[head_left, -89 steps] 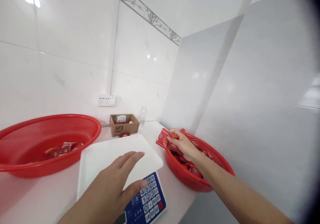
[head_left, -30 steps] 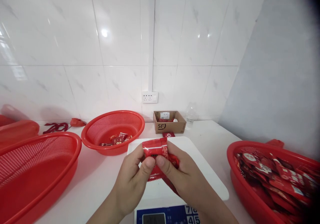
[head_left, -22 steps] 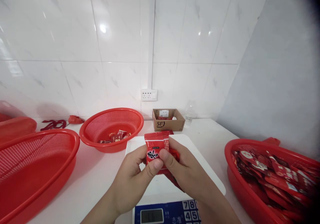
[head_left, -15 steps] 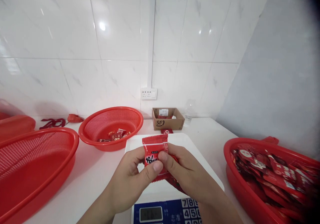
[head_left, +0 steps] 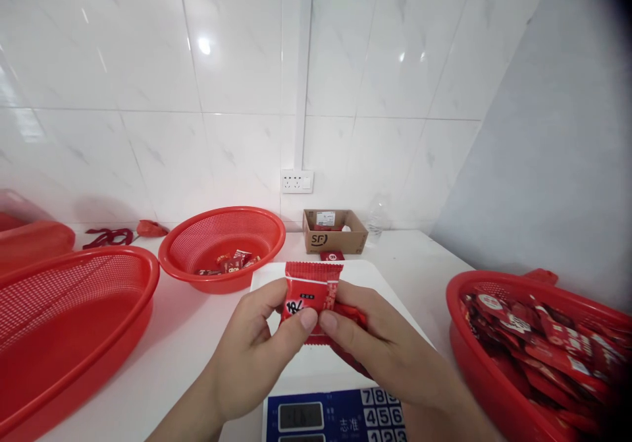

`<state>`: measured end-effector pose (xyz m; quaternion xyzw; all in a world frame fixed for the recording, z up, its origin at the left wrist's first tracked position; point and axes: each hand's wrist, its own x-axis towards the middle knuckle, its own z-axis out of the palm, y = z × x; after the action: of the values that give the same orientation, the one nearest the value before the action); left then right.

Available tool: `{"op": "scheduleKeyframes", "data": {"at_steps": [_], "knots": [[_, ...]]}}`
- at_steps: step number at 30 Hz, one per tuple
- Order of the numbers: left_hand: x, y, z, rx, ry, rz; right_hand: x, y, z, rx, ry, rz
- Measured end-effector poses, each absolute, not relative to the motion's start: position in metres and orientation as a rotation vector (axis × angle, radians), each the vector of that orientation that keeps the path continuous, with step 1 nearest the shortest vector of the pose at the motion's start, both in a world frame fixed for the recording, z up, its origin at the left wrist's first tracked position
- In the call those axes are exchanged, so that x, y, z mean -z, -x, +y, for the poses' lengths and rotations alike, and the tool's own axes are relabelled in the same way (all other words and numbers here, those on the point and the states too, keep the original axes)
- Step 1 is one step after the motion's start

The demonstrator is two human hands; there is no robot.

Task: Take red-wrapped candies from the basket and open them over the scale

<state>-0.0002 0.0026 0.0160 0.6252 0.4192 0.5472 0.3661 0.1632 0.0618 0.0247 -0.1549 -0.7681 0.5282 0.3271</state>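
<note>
A red snack packet (head_left: 309, 290) with black lettering is held upright above the white platform of a scale (head_left: 276, 277). My left hand (head_left: 251, 356) pinches its lower left side between thumb and fingers. My right hand (head_left: 385, 350) grips the packet's right side, with more red packets bunched in its palm. The scale's blue keypad and display (head_left: 336, 419) lie just under my wrists.
A red basket (head_left: 538, 356) full of red packets stands at the right. A round red mesh basket (head_left: 222, 248) with a few packets sits behind the scale, a large red basket (head_left: 64, 323) at the left. A small cardboard box (head_left: 336, 231) and wall socket (head_left: 297, 180) are at the back.
Three seconds ago my right hand was in the right basket taking packets and my left lay flat on the scale. Both hands now hold packets over the scale, turning the front one slightly.
</note>
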Motion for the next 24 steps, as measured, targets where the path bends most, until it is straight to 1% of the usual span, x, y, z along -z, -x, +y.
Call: {"op": "scheduleKeyframes", "data": {"at_steps": [4,7,14,21,24], "knots": [[-0.0133,0.0021,-0.0008,-1.408,-1.747,1.267,-0.0255,-0.1624,0.0609,-1.319,0.436,-2.043],[-0.0151,0.0035,-0.0046,-1.370,-1.840,1.290,-0.0240,-0.1640,0.0601,-1.259,0.499,-2.088],[-0.0200,0.0075,-0.0038,-1.329,-1.837,1.148,-0.0210,-0.1620,0.0575,-1.199,0.545,-2.109],[-0.0119,0.0033,0.0009,-1.418,-1.695,0.985,-0.0278,-0.1577,0.0558,-1.129,0.547,-2.140],[-0.0112,0.0009,0.0010,-1.464,-1.677,0.924,-0.0260,-0.1595,0.0544,-1.160,0.537,-2.136]]}}
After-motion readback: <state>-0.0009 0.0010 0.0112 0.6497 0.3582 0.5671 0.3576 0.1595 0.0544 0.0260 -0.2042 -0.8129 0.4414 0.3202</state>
